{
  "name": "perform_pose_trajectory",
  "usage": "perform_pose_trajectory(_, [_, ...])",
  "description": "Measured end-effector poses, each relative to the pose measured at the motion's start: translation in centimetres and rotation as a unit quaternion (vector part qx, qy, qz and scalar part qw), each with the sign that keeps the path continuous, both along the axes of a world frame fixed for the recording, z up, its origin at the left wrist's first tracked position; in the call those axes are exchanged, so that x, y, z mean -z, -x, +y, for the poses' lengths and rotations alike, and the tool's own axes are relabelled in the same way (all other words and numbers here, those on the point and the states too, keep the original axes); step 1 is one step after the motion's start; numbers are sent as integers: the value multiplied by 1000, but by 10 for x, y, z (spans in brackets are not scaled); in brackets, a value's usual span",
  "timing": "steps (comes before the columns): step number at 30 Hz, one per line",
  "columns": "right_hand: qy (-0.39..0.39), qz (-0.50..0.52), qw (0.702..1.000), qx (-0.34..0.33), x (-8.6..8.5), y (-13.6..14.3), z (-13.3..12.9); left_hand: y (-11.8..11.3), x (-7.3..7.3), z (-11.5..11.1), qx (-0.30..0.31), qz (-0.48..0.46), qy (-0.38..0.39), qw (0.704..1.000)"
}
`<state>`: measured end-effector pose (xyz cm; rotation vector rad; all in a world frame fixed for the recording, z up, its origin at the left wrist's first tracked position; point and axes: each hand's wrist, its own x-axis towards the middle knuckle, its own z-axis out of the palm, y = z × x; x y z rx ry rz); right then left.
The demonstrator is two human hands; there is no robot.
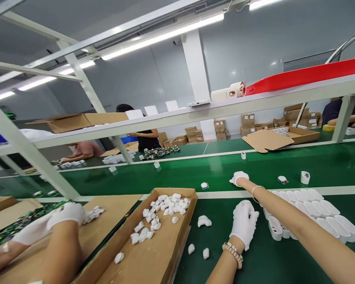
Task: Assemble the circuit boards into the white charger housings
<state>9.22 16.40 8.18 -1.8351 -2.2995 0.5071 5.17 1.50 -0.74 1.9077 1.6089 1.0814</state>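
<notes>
White cases (pixel 316 209) stand in tight rows on the right part of your counter (pixel 272 262), close to the pale strip (pixel 219 195) along its far edge: smooth plastic, long ovals with rounded ends. Labels on the cardboard boxes (pixel 247 121) in the background are too small to read. Your left hand (pixel 244 225), in a white cloth glove, is curled just left of those rows; whether it grips anything, I cannot tell. Your right hand (pixel 239 178), also gloved, reaches beyond the strip, low at the green belt (pixel 180 173), fingers close together; its contents are hidden. Left of you, a shallow cardboard tray (pixel 154 252) carries small, lumpy white pieces (pixel 174 204), most toward its far end.
</notes>
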Motion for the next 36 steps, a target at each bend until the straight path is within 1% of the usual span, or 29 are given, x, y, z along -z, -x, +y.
perform_pose_trajectory(2, [24,37,999,13,1,-3,-1,0,-2,0,-1,-30,0,1000])
perform_pose_trajectory(5, [42,123,991,13,1,-17,-6,1,-6,-1,-9,-95,8,995])
perform_pose_trajectory(7, [53,196,979,-2,-1,-31,-12,1,-9,-2,-12,-144,21,989])
perform_pose_trajectory(9, [59,274,959,-26,-6,-50,-23,1,-12,-5,-11,-188,30,982])
perform_pose_trajectory(11, [55,349,934,-55,-13,-74,-41,0,-18,-9,-5,-229,30,973])
perform_pose_trajectory(13, [50,408,908,-82,-22,-100,-65,-1,-26,-14,4,-255,23,967])
perform_pose_trajectory(16, [52,459,878,-127,-36,-136,-109,-2,-43,-25,18,-228,-26,973])
perform_pose_trajectory(17, [49,467,871,-144,-40,-145,-123,-2,-49,-29,35,-226,-45,972])
perform_pose_trajectory(19, [6,465,868,-173,-47,-158,-149,2,-62,-36,95,-255,-61,960])
perform_pose_trajectory(20, [-19,457,871,-177,-50,-162,-159,4,-67,-39,130,-280,-51,950])
perform_pose_trajectory(22, [-77,428,882,-185,-56,-166,-175,10,-76,-44,183,-320,5,929])
perform_pose_trajectory(24, [-137,386,888,-210,-59,-167,-184,15,-78,-46,224,-370,55,900])
perform_pose_trajectory(26, [-184,354,881,-254,-58,-167,-189,17,-77,-47,246,-411,78,874])
perform_pose_trajectory(27, [-199,346,874,-276,-57,-166,-191,18,-76,-48,251,-421,80,868])
perform_pose_trajectory(29, [-216,345,860,-308,-54,-163,-194,18,-74,-48,258,-424,72,865])
perform_pose_trajectory(32, [-240,353,839,-337,-54,-160,-199,18,-75,-50,272,-404,62,871])
perform_pose_trajectory(34, [-243,342,835,-356,-59,-157,-202,17,-77,-52,280,-391,62,875])
perform_pose_trajectory(36, [-225,328,837,-377,-66,-155,-206,18,-78,-53,281,-385,63,877])
